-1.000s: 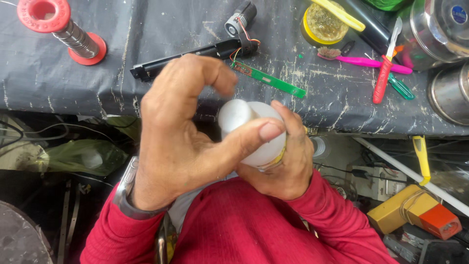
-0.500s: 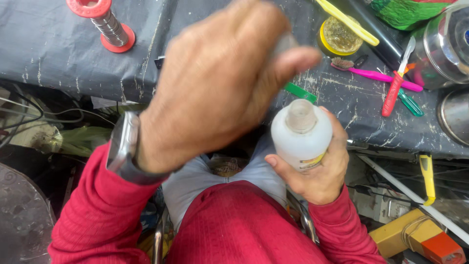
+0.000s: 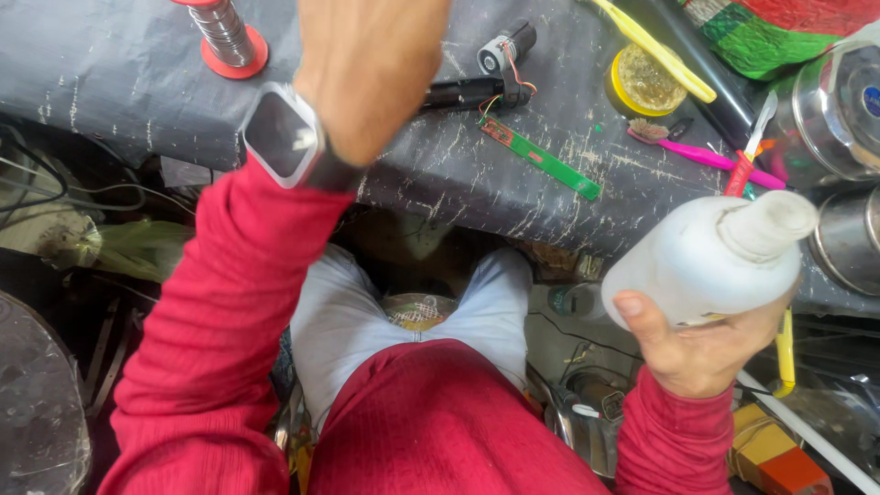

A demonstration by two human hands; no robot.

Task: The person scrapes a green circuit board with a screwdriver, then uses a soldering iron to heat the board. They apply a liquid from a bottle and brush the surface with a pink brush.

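My right hand (image 3: pixel 697 353) grips a white plastic bottle (image 3: pixel 706 261) at the lower right, tilted so its capless nozzle points right and slightly up, just below the bench edge. My left hand (image 3: pixel 367 73) is raised over the bench at the top, a smartwatch (image 3: pixel 280 136) on its wrist. Its fingers run out of the frame, so whether they hold anything is hidden. Below it lie a black tube-shaped part (image 3: pixel 467 92) with a small motor (image 3: pixel 504 46) and a narrow green circuit strip (image 3: pixel 541 160).
The bench has a cracked black cover (image 3: pixel 110 82). A red-based solder spool (image 3: pixel 225 37) stands at the back left. A yellow tin (image 3: pixel 646 82), a pink toothbrush (image 3: pixel 706 156) and steel containers (image 3: pixel 843 101) crowd the right. Cables and clutter lie under the bench.
My left hand came off the top of the bottle and rose toward the bench's far side. My right hand carried the bottle right and tilted it.
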